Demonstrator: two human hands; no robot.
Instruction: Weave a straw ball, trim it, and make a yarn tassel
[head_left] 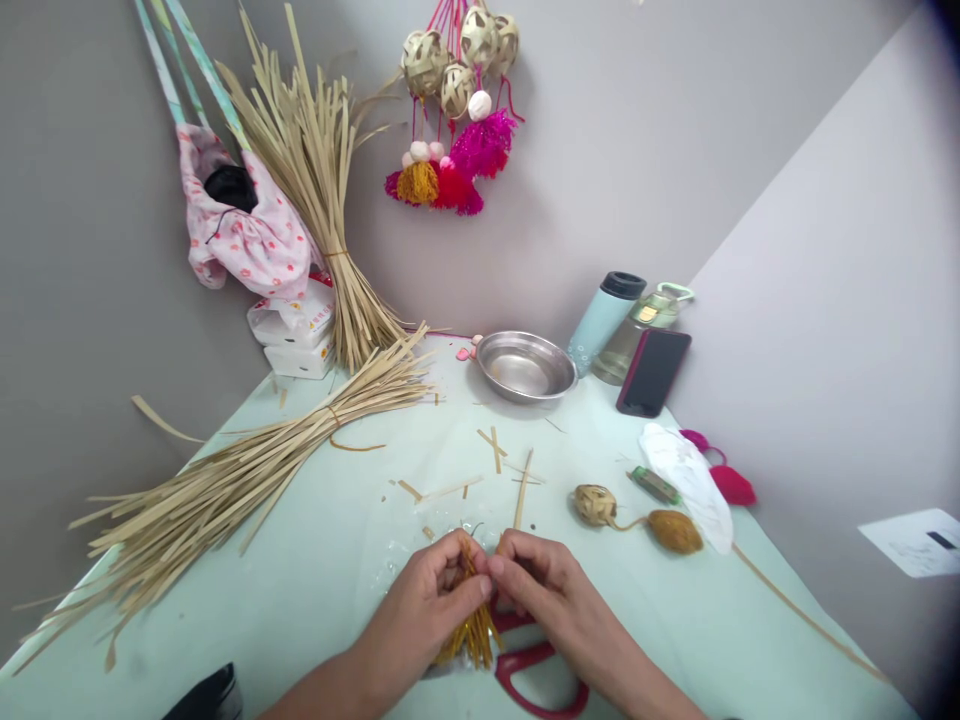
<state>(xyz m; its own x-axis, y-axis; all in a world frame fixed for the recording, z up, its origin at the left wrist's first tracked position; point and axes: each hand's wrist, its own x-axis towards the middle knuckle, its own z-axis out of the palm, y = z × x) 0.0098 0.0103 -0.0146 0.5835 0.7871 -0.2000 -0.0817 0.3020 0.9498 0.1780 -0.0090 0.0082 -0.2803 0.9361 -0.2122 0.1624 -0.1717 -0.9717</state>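
Observation:
My left hand and my right hand meet at the near middle of the pale green table. Both pinch a small bundle of yellow-orange yarn strands, whose loose ends hang toward me. The fingers of both hands are closed round its top. Red-handled scissors lie on the table under my right wrist. A thin bamboo strip points away from my hands.
A sheaf of bamboo strips lies at left; another bundle leans in the corner. A steel bowl, two bottles, a phone, a woven ball with a yellow tassel, and hanging tasselled balls stand farther back.

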